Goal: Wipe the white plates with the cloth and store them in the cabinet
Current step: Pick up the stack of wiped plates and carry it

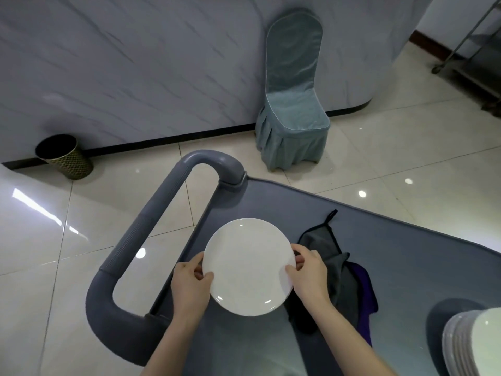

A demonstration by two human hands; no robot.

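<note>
Plainly, the white plate (248,265) is carried between both hands above the near-left end of the grey cart (406,267), close to its looped handle (141,240); it faces up and sits roughly level. The left hand (191,283) grips the left rim, thumb on the upper face and fingers curled beneath; the right hand (309,275) does the same on the opposite rim. A grip at two opposite edges probably keeps the plate steady and keeps skin off most of its face.

The cloth (322,242), grey with a dark hanging loop, lies crumpled on the cart just right of the plate, with a purple cloth (364,289) partly under it; neither hand touches them. I judge they lie there so the right hand can reach them easily. A stack of plates (471,346) stands at the cart's right end, well apart from the held one.

Whether this plate is already wiped cannot be told; no cabinet is in view, so storing it would mean turning elsewhere. Beyond the cart, a covered chair (292,104) and a dark bin (63,156) stand on the glossy tiled floor (379,147) against the wall.
</note>
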